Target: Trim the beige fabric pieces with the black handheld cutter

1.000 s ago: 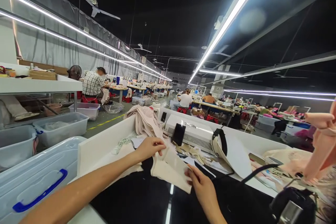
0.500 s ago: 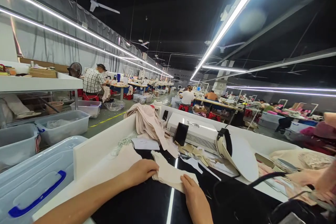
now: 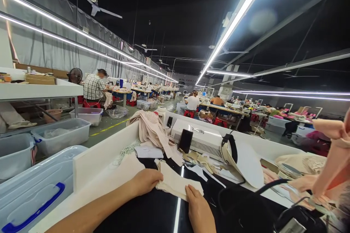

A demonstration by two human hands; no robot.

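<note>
I've got both hands down on the cream fabric piece (image 3: 177, 183), lying flat on the black bench (image 3: 153, 214): left hand (image 3: 146, 182) pinching its left edge, right hand (image 3: 198, 209) pressing its near right corner. Just beyond my hands, a beige garment pile (image 3: 153, 129) and a white machine (image 3: 202, 139).

Long ceiling strip lights (image 3: 232, 25) over rows of worktables (image 3: 221, 110), grey-curtained wall (image 3: 49, 51).
</note>
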